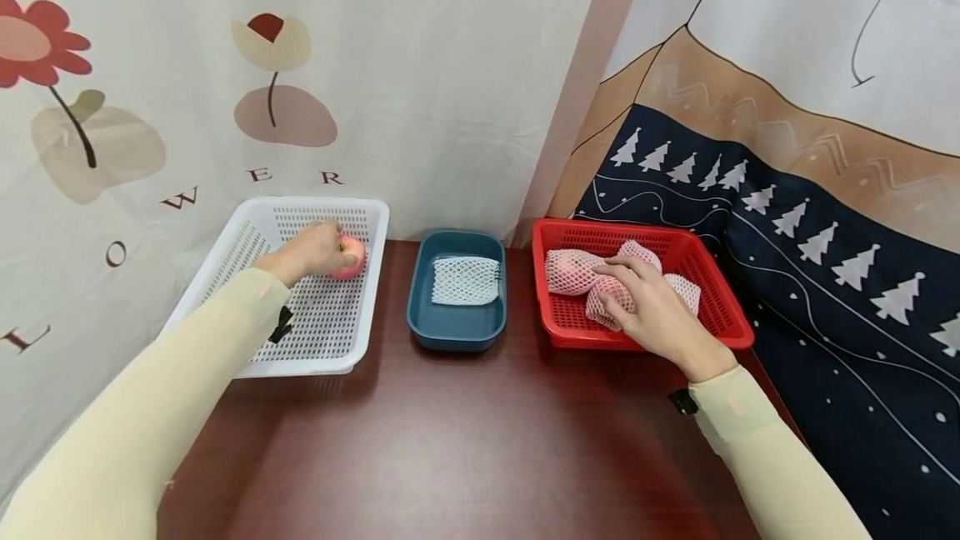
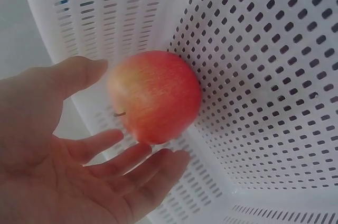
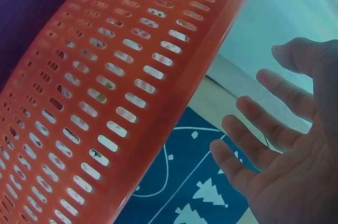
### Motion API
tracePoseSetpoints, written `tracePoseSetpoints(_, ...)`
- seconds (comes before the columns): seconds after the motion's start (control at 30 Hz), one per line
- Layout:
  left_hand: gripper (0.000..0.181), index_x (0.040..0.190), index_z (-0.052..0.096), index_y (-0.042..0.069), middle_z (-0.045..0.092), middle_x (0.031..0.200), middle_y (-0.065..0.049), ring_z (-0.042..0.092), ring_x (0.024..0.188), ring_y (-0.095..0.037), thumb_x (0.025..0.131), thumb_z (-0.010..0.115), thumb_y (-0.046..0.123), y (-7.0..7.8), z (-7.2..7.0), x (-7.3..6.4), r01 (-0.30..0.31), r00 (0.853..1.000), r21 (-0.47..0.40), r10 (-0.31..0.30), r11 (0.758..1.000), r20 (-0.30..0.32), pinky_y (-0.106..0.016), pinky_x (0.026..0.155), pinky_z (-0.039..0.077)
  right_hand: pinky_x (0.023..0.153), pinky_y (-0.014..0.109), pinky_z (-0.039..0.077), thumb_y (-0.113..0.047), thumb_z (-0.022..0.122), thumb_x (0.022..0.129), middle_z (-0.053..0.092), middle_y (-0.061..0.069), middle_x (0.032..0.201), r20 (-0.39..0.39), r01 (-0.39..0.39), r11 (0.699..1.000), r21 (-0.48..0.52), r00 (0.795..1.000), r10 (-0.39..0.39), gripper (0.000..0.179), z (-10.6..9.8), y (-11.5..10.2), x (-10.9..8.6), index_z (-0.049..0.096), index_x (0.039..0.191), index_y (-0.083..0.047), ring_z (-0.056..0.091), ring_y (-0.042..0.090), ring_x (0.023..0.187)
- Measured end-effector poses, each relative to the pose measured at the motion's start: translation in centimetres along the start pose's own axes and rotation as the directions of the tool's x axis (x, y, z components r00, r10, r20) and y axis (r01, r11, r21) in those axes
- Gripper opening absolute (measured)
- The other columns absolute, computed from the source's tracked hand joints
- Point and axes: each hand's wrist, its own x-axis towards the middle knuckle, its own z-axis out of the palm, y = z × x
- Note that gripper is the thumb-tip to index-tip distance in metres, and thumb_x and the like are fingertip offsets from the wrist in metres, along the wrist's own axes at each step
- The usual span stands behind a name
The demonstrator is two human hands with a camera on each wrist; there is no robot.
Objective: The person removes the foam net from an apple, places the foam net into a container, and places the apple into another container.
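Inside the white perforated basket [image 1: 330,327] lies a bare red and yellow apple [image 2: 158,94]. My left hand [image 1: 313,252] is at this apple, its thumb on one side and its loosely bent fingers spread along the other, fingertips right at the skin. Over the red basket [image 1: 600,340] my right hand [image 1: 651,307] hovers palm down with relaxed, spread fingers. Below and around it sit several apples in foam nets [image 1: 573,272], partly covered by the hand. The right wrist view has the hand [image 3: 280,129] with nothing in its fingers, beside the basket's slotted wall.
Between the baskets stands a dark blue tray [image 1: 457,338] with a flat white foam net [image 1: 465,281] in it. All three containers are on a dark red-brown table [image 1: 465,440]. Printed curtains [image 1: 450,90] hang close behind and to the right.
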Motion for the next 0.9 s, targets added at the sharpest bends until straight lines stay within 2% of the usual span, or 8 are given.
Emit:
tracePoseSetpoints(0.07, 0.078, 0.162, 0.042, -0.023, 0.059, 0.142, -0.041, 0.054, 0.124, -0.049, 0.108, 0.072, 0.024, -0.1, -0.3, -0.2, -0.007, 1.000, -0.015, 0.007, 1.000, -0.001, -0.068, 0.112, 0.051, 0.123, 0.071, 0.057, -0.013, 0.083, 0.106, 0.068, 0.024, 0.155, 0.003, -0.004, 1.000, 0.004, 1.000, 0.004, 0.046, -0.1, 0.0, 0.0, 0.074, 0.150, -0.004, 0.066, 0.046, 0.144)
tracePoseSetpoints(0.27, 0.080, 0.168, 0.037, -0.020, 0.050, 0.163, -0.046, 0.051, 0.136, -0.053, 0.112, 0.068, 0.029, -0.1, -1.2, -1.4, -0.011, 1.000, -0.025, 0.011, 1.000, -0.018, -0.077, 0.128, 0.043, 0.125, 0.072, 0.054, -0.010, 0.083, 0.105, 0.068, 0.024, 0.156, 0.010, -0.011, 1.000, 0.004, 1.000, 0.011, 0.047, -0.5, -0.1, 0.2, 0.074, 0.150, -0.005, 0.063, 0.047, 0.147)
tracePoseSetpoints(0.4, 0.079, 0.168, 0.039, -0.019, 0.056, 0.153, -0.043, 0.052, 0.133, -0.051, 0.111, 0.066, 0.031, 0.0, -1.3, -1.9, -0.026, 0.998, -0.018, 0.025, 0.999, -0.053, -0.074, 0.121, 0.046, 0.126, 0.074, 0.053, -0.010, 0.083, 0.105, 0.068, 0.025, 0.154, -0.009, -0.001, 1.000, 0.002, 1.000, 0.001, 0.045, -0.6, 0.2, 0.3, 0.075, 0.149, -0.004, 0.059, 0.048, 0.151)
tracePoseSetpoints(0.5, 0.079, 0.169, 0.039, -0.017, 0.058, 0.153, -0.043, 0.052, 0.135, -0.052, 0.112, 0.066, 0.031, 0.2, -1.2, -2.3, -0.042, 0.997, -0.028, 0.040, 0.999, -0.071, -0.074, 0.120, 0.045, 0.125, 0.074, 0.053, -0.012, 0.082, 0.105, 0.069, 0.025, 0.153, -0.009, -0.001, 1.000, -0.002, 1.000, 0.001, 0.044, -0.6, 0.3, 0.5, 0.075, 0.148, -0.005, 0.058, 0.046, 0.151)
tracePoseSetpoints(0.6, 0.078, 0.170, 0.040, -0.016, 0.054, 0.162, -0.045, 0.052, 0.149, -0.058, 0.113, 0.067, 0.031, 0.5, -1.3, -2.8, -0.054, 0.995, -0.036, 0.051, 0.998, -0.090, -0.077, 0.128, 0.042, 0.125, 0.072, 0.054, -0.014, 0.082, 0.106, 0.069, 0.024, 0.151, -0.001, -0.006, 1.000, -0.006, 1.000, 0.005, 0.044, -0.7, 0.3, 0.6, 0.075, 0.149, -0.006, 0.060, 0.045, 0.149)
tracePoseSetpoints(0.7, 0.077, 0.170, 0.041, -0.015, 0.050, 0.168, -0.046, 0.043, 0.162, -0.062, 0.113, 0.067, 0.030, 0.8, -1.4, -3.2, -0.065, 0.993, -0.047, 0.060, 0.997, -0.107, -0.079, 0.135, 0.035, 0.127, 0.072, 0.052, -0.015, 0.082, 0.106, 0.068, 0.022, 0.151, 0.011, -0.015, 1.000, -0.006, 1.000, 0.015, 0.044, -0.9, 0.4, 0.8, 0.074, 0.149, -0.005, 0.061, 0.045, 0.148)
tracePoseSetpoints(0.9, 0.075, 0.171, 0.043, -0.011, 0.047, 0.173, -0.042, 0.038, 0.167, -0.061, 0.112, 0.067, 0.030, 1.3, -1.5, -4.0, -0.058, 0.990, -0.079, 0.047, 0.995, -0.130, -0.078, 0.137, 0.032, 0.129, 0.075, 0.049, -0.018, 0.081, 0.109, 0.064, 0.023, 0.159, 0.041, -0.043, 0.999, -0.001, 0.998, 0.043, 0.047, -1.2, 0.7, 1.1, 0.072, 0.153, -0.005, 0.059, 0.048, 0.150)
